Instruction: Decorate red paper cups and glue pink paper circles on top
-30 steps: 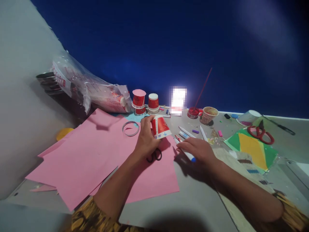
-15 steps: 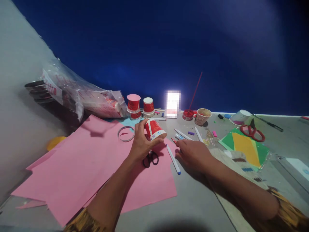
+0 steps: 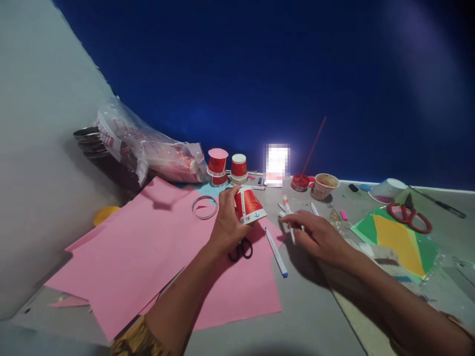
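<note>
Fingers of the left hand [image 3: 226, 221] grasp a tapered red-and-white paper cup [image 3: 251, 203], those of the right hand [image 3: 314, 233] a newly raised, slim red-and-white marker [image 3: 287, 205], indicating a marker change

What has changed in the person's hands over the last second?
The right hand has let go of the blue-ended marker, which now lies across the edge of the pink paper, and has picked up the red-tipped marker, whose red end now points up and away from the person. The left hand still holds the red cup tilted; the pink paper stays put.
</note>
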The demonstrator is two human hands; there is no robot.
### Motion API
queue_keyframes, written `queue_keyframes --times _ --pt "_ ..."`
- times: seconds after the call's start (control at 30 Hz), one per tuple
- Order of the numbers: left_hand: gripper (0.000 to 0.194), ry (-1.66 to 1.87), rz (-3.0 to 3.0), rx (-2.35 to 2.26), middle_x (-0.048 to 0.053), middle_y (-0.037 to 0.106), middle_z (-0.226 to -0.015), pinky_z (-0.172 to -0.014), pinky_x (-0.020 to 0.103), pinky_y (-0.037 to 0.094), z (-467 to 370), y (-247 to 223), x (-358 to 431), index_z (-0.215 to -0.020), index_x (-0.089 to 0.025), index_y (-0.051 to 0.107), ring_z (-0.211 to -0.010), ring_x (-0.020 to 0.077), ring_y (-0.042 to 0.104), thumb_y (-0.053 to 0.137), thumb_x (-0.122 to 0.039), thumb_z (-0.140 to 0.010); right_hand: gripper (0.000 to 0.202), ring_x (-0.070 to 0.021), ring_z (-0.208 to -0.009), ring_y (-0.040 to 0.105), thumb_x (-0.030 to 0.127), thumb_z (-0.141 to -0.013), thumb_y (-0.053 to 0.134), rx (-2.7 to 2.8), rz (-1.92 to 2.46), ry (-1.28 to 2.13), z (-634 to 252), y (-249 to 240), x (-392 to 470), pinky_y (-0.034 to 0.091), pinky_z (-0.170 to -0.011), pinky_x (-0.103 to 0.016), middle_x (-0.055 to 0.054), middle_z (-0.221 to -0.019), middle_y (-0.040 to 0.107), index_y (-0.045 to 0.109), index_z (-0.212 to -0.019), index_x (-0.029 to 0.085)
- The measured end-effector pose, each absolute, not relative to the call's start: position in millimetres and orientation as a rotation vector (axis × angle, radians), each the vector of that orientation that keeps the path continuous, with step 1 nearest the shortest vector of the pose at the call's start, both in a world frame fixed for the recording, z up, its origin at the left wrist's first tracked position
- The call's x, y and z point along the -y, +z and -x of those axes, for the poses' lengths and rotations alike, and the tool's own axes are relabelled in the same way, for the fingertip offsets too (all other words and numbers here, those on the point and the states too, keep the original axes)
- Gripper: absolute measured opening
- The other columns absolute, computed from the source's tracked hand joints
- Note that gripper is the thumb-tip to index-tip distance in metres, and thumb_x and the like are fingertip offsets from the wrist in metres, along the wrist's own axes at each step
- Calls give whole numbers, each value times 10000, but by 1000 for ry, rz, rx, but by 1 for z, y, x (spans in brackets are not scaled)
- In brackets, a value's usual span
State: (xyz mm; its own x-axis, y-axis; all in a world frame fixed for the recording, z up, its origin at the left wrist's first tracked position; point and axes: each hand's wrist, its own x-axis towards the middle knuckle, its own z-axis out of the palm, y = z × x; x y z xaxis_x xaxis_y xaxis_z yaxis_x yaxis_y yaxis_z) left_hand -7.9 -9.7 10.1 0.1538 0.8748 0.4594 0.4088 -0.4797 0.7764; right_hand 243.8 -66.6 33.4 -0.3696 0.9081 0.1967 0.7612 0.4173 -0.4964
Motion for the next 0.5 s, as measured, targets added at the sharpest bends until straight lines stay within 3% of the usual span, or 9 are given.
queue_keyframes --times 0.1,0.23,0.37,0.5 --pt "761 1281 -1989 -1203 83 468 -1395 -1032 483 555 8 10 10 -1433 -336 455 -1346 303 504 816 -218 -773 456 -197 -852 703 140 -916 565 2111 1042 414 -245 39 70 571 -745 -320 -90 -1126 734 618 -1360 228" --pt "797 1256 -2047 -1165 98 460 -1417 -1028 482 564 6 10 11 -1444 -322 446 -1350 309 510 772 -136 -740 263 -210 -812 724 112 -948 646 1916 814 110 -236 43 79 579 -701 -317 -50 -914 762 703 -1170 241" --pt "764 1225 -2154 -1085 117 504 -1389 -1066 506 547 3 11 14 -1429 -293 457 -1325 324 525 795 -177 -753 269 -224 -821 776 99 -967 626 1895 719 70 -228 48 89 625 -762 -346 -68 -905 811 729 -1186 216" --pt "781 1217 -2216 -1017 127 519 -1373 -1067 504 549 1 10 18 -1459 -278 446 -1317 327 531 798 -180 -769 198 -201 -764 794 81 -935 678 1913 749 64 -223 50 94 644 -759 -305 -49 -852 823 729 -1070 215"
